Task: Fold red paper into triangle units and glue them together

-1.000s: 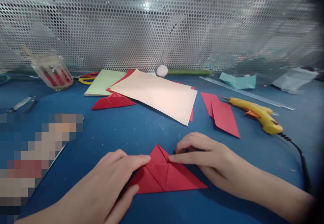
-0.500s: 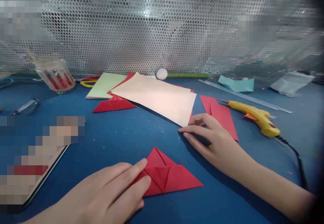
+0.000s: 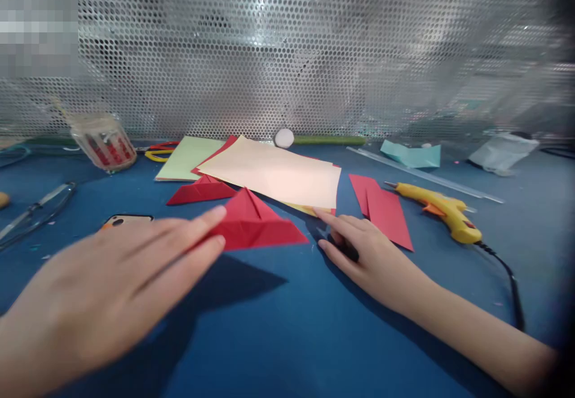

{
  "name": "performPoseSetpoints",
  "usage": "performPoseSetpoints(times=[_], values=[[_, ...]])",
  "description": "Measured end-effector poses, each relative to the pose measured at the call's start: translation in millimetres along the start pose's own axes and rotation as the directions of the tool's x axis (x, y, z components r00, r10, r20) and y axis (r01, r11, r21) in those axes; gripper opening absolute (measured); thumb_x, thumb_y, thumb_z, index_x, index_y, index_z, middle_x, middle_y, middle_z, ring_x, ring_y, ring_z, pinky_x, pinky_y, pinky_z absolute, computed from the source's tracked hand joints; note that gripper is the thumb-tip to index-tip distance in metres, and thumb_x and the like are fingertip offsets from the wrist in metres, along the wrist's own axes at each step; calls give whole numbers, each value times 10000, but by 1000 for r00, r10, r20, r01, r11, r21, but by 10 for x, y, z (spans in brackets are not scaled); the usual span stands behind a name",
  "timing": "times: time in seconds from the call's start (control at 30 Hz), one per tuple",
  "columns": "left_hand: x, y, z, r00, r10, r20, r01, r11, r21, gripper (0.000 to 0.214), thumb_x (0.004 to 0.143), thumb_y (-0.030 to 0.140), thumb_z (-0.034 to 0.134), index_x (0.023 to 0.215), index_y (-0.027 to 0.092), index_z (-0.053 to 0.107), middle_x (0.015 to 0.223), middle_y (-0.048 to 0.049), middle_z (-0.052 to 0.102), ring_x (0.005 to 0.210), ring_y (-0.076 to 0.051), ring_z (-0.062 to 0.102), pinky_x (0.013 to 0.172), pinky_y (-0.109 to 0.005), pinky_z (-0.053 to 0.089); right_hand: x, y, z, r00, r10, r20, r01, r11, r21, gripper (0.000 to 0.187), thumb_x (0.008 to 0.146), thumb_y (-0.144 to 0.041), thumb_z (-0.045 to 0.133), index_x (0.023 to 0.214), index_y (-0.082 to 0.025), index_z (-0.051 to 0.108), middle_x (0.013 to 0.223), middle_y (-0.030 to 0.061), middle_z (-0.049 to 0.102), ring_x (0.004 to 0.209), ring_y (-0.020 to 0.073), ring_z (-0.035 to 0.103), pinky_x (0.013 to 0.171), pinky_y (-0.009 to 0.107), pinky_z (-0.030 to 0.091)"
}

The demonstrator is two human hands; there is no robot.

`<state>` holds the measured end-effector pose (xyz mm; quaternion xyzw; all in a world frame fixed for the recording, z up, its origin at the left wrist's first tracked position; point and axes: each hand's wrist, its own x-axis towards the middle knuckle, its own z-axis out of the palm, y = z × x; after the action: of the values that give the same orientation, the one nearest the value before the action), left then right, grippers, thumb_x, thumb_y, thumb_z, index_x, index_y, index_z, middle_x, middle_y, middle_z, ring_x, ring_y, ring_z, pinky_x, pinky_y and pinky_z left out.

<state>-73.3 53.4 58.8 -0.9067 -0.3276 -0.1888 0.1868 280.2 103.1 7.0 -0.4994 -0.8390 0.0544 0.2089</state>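
Note:
My left hand (image 3: 112, 284) is raised above the blue table (image 3: 278, 326) and pinches a folded red paper triangle (image 3: 254, 225) at its left corner; the triangle hangs in the air and casts a shadow below. My right hand (image 3: 359, 251) rests on the table with its fingers stretched toward the near corner of a stack of paper sheets (image 3: 274, 173), cream on top. Its fingertips touch the stack's edge. A second folded red triangle (image 3: 200, 190) lies by the stack's left side.
Red paper strips (image 3: 381, 209) and a yellow glue gun (image 3: 438, 209) with a black cord lie to the right. A jar (image 3: 104, 141), scissors (image 3: 158, 149), a phone (image 3: 123, 221), a white ball (image 3: 284, 138) and teal paper (image 3: 411, 154) lie before the perforated metal wall.
My left hand has lifted the red triangle off the table and carried it up and away from me. My right hand has left the triangle and moved to the paper stack's corner.

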Motion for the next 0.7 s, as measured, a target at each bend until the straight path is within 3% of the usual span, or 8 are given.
performPoseSetpoints(times=[0.03,0.13,0.27,0.33,0.4,0.5,0.6,0.7], values=[[32,-101,4,999,-31,-13,31,1000,-1,468,1055,114,387,1456,333,484,1625,88,393,1355,-193,518,1178,-368,322,0,-1,4,1000,-3,3,3,1000,8,470,1011,-349,421,1387,-141,610,862,78,646,791,242,625,758,454,549],[143,-388,26,986,-166,-2,165,983,83,265,1067,284,478,1295,241,605,1391,3,644,1205,-238,633,1067,-393,441,3,13,21,1000,4,5,-4,1000,24,431,1020,-367,413,1295,-156,669,965,111,642,887,255,634,813,463,553],[232,-686,72,954,-278,111,259,953,154,274,1017,313,439,1163,213,649,1152,-11,745,984,-252,722,801,-341,559,9,33,31,999,29,-20,-28,999,28,471,1015,-396,435,1370,-140,609,964,120,605,866,261,629,799,481,564],[218,-802,110,940,-311,143,281,940,193,269,989,315,432,1070,219,670,968,19,758,761,-208,719,589,-265,510,10,29,29,1000,19,-23,-18,999,39,461,1018,-375,427,1392,-163,593,978,115,600,875,254,627,811,476,565],[181,-896,156,928,-331,171,294,933,209,303,970,337,393,1021,220,668,813,39,729,612,-169,672,491,-229,433,12,21,28,1000,1,-16,0,999,52,422,1025,-345,411,1354,-199,630,984,105,603,885,242,627,827,463,564],[137,-977,224,919,-340,200,306,934,184,355,934,367,336,999,227,655,846,14,745,660,-194,707,534,-272,494,21,17,38,1000,-3,-10,4,999,54,395,1025,-355,419,1289,-222,681,966,97,609,892,245,627,851,478,556],[155,-957,252,908,-356,220,332,933,138,347,927,421,382,985,233,668,1094,-74,765,902,-305,745,690,-411,586,38,21,52,1000,18,-10,-18,999,37,440,1016,-380,423,1346,-194,647,943,100,619,890,267,632,839,500,551],[221,-843,217,903,-362,230,353,932,78,368,917,469,418,995,230,687,1329,-143,681,1142,-395,674,852,-556,573,58,21,56,999,43,-6,-42,999,26,532,1014,-372,414,1470,-123,525,909,99,638,852,266,645,759,457,565]])
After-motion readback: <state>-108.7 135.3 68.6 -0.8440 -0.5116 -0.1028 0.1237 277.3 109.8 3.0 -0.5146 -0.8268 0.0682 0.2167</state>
